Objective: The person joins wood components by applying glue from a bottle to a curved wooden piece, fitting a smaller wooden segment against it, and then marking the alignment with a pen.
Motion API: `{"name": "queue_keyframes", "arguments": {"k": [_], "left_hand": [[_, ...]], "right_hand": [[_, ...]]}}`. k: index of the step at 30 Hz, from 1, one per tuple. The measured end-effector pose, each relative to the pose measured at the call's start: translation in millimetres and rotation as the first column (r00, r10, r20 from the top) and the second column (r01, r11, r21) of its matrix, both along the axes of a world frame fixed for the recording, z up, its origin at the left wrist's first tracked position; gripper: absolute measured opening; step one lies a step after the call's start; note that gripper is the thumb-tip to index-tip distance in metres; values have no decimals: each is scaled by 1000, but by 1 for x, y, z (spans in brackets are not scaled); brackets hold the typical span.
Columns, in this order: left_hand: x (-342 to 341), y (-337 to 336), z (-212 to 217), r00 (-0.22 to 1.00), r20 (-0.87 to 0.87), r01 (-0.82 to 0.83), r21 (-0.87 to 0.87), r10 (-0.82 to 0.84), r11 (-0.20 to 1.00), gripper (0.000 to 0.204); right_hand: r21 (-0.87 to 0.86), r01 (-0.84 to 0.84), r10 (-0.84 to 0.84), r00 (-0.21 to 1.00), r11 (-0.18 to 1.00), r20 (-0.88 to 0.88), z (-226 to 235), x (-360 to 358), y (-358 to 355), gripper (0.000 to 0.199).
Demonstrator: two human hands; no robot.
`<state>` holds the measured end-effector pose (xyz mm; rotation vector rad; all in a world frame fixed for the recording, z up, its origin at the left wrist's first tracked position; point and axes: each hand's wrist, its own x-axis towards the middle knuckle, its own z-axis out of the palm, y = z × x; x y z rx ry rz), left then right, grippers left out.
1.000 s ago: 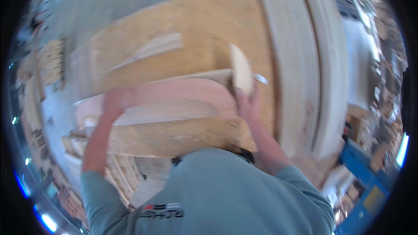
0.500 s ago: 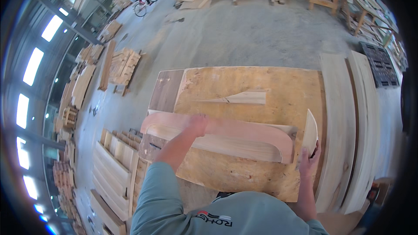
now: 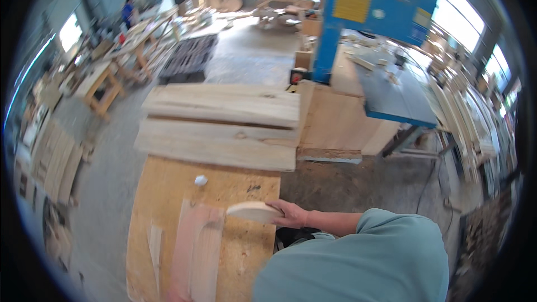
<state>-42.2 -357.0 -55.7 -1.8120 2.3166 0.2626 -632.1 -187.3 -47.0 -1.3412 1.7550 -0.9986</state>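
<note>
One hand [image 3: 291, 213] shows, probably the right, clenched on a pale curved wood offcut [image 3: 254, 211] at six o'clock over the plywood table [image 3: 168, 190]; it looks light, stiff, best gripped mid-edge.

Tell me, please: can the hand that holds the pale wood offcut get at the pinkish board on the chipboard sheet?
Probably yes. The hand grips the offcut just beside the pinkish board, and nothing lies between them. But its fingers are full, so it could only touch the board, not grasp it.
</note>
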Motion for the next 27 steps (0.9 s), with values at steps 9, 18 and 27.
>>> {"name": "queue_keyframes", "arguments": {"k": [9, 18, 27], "left_hand": [[-243, 65, 102, 737, -674, 73, 165, 58, 984, 62], [-459, 150, 105, 519, -843, 618, 258, -139, 742, 50], [-683, 256, 92, 383, -923, 798, 350, 35, 490, 56]], "right_hand": [[-151, 48, -57, 996, 987, -62, 13, -12, 86, 71], [-398, 24, 53, 982, 917, 182, 97, -66, 103, 75], [-425, 299, -255, 954, 854, 159, 108, -214, 240, 71]]}}
